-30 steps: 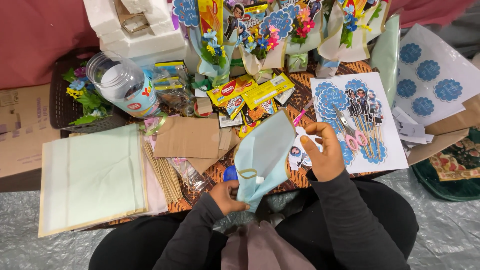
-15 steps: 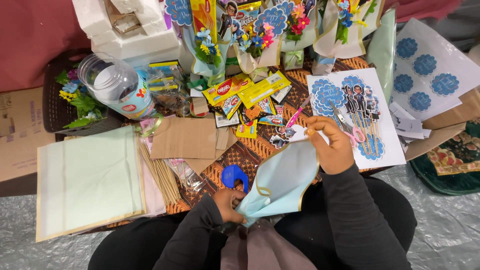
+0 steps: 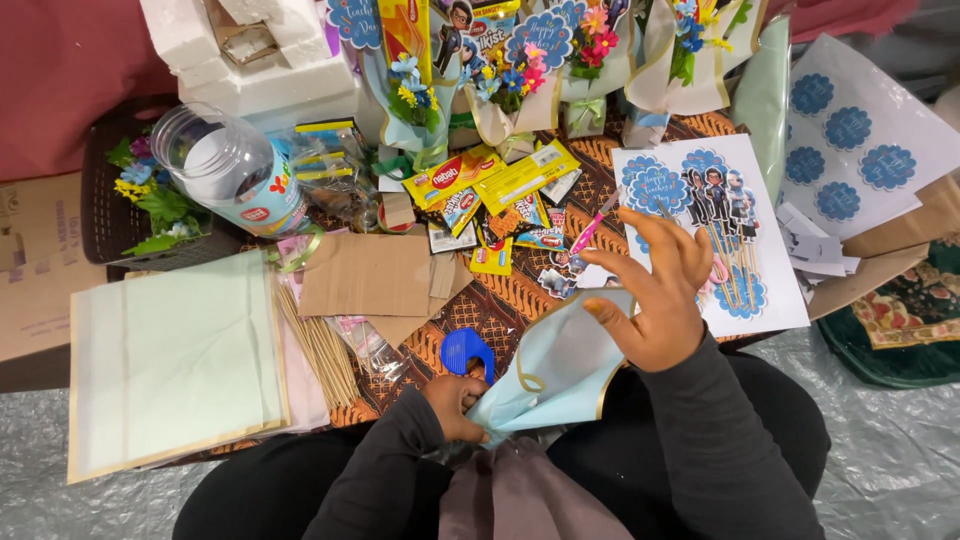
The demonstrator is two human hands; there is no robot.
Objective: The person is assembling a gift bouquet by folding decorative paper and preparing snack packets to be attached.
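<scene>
Since the earlier frame, the pale blue sheet [image 3: 560, 365] tilts more toward 2 o'clock and opens wider over the lap. Right hand [image 3: 655, 290] holds its upper edge with fingers spread. Left hand [image 3: 455, 402] grips its lower tip, fingers closed. Blue tool [image 3: 466, 352] lies at 12 o'clock from that hand.

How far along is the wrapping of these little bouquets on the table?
Done: several wrapped flower-and-snack bouquets stand at the table's far edge. In hand: the left hand pinches the bottom of a pale blue gold-edged wrapping sheet shaped into a cone, the right hand holding its upper edge. Left: yellow snack packets, wooden skewers and a stack of pale green sheets lie unused.
</scene>
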